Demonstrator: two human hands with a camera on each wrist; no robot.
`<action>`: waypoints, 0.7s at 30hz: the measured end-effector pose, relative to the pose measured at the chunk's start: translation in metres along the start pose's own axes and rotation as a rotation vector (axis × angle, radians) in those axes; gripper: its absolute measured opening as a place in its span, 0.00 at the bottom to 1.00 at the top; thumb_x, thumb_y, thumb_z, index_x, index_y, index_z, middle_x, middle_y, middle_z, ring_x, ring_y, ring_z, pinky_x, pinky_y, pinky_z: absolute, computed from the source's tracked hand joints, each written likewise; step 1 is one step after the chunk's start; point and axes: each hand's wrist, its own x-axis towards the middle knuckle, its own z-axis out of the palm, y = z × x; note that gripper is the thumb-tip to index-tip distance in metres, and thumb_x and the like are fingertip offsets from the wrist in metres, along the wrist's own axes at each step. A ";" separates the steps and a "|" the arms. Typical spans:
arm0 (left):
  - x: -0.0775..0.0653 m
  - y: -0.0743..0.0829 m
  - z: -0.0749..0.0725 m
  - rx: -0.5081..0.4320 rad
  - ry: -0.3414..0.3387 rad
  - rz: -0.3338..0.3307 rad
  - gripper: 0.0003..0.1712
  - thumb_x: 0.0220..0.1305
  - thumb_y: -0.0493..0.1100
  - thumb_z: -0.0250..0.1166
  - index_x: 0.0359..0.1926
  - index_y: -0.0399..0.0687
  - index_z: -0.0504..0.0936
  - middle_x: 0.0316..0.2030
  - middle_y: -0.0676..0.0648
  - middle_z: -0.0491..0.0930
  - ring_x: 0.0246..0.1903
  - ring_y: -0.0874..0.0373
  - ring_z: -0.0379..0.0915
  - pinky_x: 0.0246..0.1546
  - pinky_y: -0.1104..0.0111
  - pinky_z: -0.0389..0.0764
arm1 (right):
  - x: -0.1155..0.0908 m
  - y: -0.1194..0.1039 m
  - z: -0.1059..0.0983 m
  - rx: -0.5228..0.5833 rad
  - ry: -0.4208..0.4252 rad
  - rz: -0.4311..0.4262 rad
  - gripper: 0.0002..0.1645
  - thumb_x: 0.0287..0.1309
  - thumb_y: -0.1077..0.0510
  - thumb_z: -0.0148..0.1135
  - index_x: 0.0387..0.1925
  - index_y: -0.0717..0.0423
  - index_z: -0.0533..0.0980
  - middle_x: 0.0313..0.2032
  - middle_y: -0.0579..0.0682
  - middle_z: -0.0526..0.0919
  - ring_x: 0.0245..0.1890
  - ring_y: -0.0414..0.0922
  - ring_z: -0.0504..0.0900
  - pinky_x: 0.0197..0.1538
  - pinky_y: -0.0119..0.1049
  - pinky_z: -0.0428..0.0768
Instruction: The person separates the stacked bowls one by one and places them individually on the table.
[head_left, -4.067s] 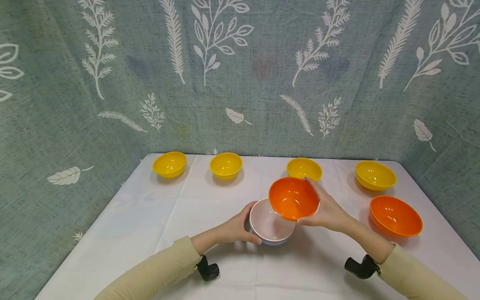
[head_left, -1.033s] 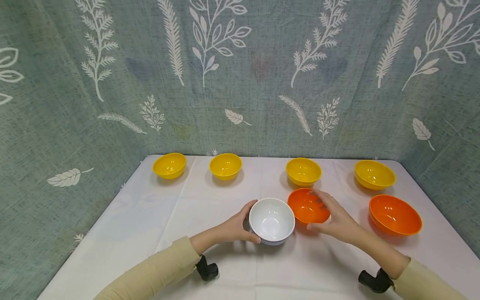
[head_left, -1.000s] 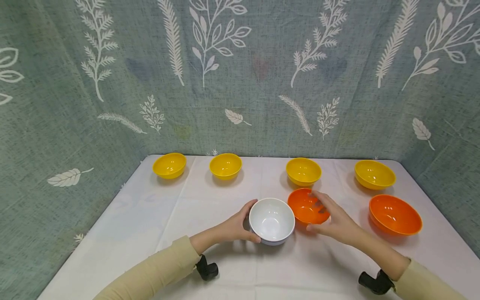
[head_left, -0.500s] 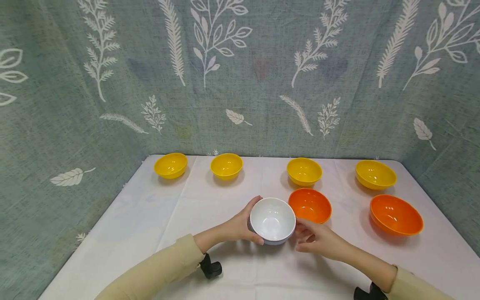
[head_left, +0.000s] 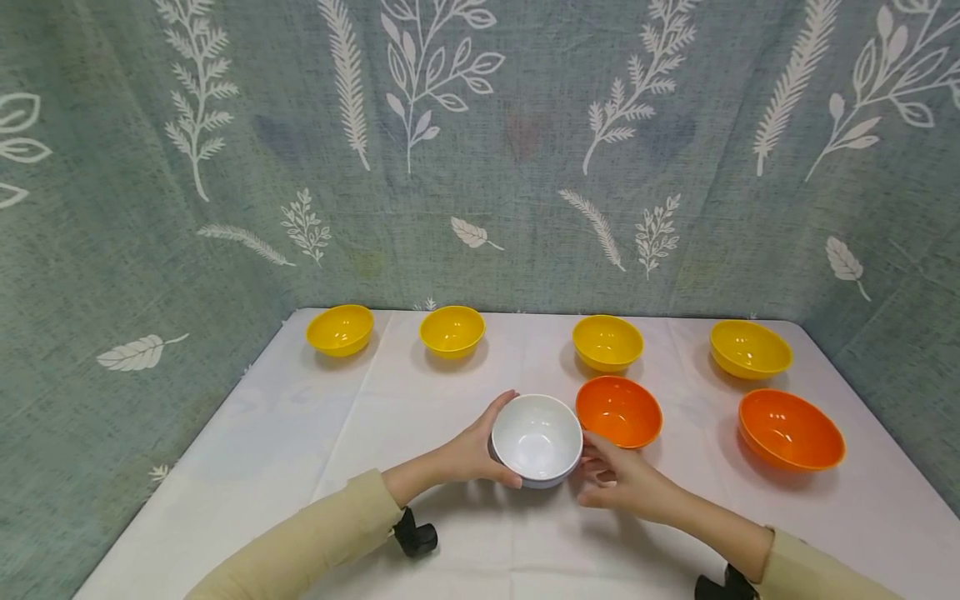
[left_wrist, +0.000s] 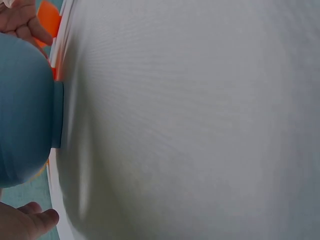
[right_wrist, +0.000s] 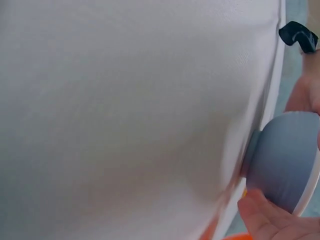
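Note:
A bowl [head_left: 537, 437], white inside and blue-grey outside, stands upright in the middle of the table. My left hand [head_left: 474, 450] grips its left side, thumb at the front and fingers round the back. At the opposite side is my right hand [head_left: 618, 479], its loosely bent fingertips right at the wall of the bowl. The left wrist view shows the blue-grey wall of the bowl [left_wrist: 25, 110] from the side, its foot close to the cloth. Just behind the right hand sits an orange bowl [head_left: 618, 410], right beside the white one.
Another orange bowl [head_left: 791, 429] stands at the right. Along the back edge are several yellow bowls, among them one at the far left [head_left: 340, 331] and one at the far right [head_left: 750, 350]. White cloth [head_left: 420, 550] covers the table; a grey-green leaf-patterned curtain [head_left: 480, 150] encloses it.
My right hand has set the orange bowl down behind and to the right, let go, and come forward to the white bowl's right side. The white bowl has shifted slightly left.

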 end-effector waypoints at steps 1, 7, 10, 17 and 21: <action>-0.001 0.000 -0.001 0.002 0.004 -0.004 0.68 0.37 0.47 0.77 0.71 0.50 0.38 0.69 0.45 0.48 0.65 0.48 0.53 0.65 0.48 0.51 | 0.001 0.000 0.002 0.002 0.002 -0.010 0.48 0.48 0.58 0.68 0.64 0.72 0.53 0.55 0.68 0.69 0.51 0.60 0.73 0.51 0.48 0.75; -0.005 -0.002 -0.004 0.007 0.017 -0.008 0.69 0.36 0.48 0.78 0.71 0.49 0.38 0.68 0.44 0.51 0.64 0.48 0.54 0.65 0.48 0.50 | 0.010 -0.001 0.010 -0.001 0.028 -0.009 0.56 0.46 0.56 0.70 0.66 0.73 0.46 0.58 0.70 0.65 0.55 0.61 0.71 0.53 0.51 0.73; -0.006 -0.003 -0.005 0.008 0.019 -0.007 0.69 0.35 0.48 0.78 0.71 0.49 0.38 0.68 0.44 0.51 0.64 0.48 0.54 0.65 0.48 0.50 | 0.014 0.001 0.013 0.015 0.036 -0.006 0.58 0.46 0.56 0.70 0.66 0.73 0.43 0.59 0.70 0.64 0.56 0.62 0.70 0.54 0.51 0.72; -0.008 -0.005 -0.005 0.000 0.020 0.011 0.70 0.35 0.49 0.78 0.71 0.47 0.38 0.68 0.42 0.50 0.64 0.47 0.54 0.64 0.48 0.51 | 0.026 0.007 0.021 0.111 0.043 0.003 0.59 0.44 0.55 0.71 0.68 0.66 0.43 0.65 0.66 0.57 0.61 0.60 0.63 0.59 0.50 0.67; -0.009 -0.009 -0.007 0.001 0.027 0.023 0.70 0.36 0.51 0.77 0.71 0.47 0.37 0.69 0.42 0.48 0.64 0.46 0.52 0.64 0.46 0.52 | 0.032 0.008 0.024 0.123 0.049 -0.018 0.59 0.42 0.56 0.73 0.68 0.61 0.45 0.63 0.62 0.59 0.60 0.57 0.66 0.59 0.46 0.68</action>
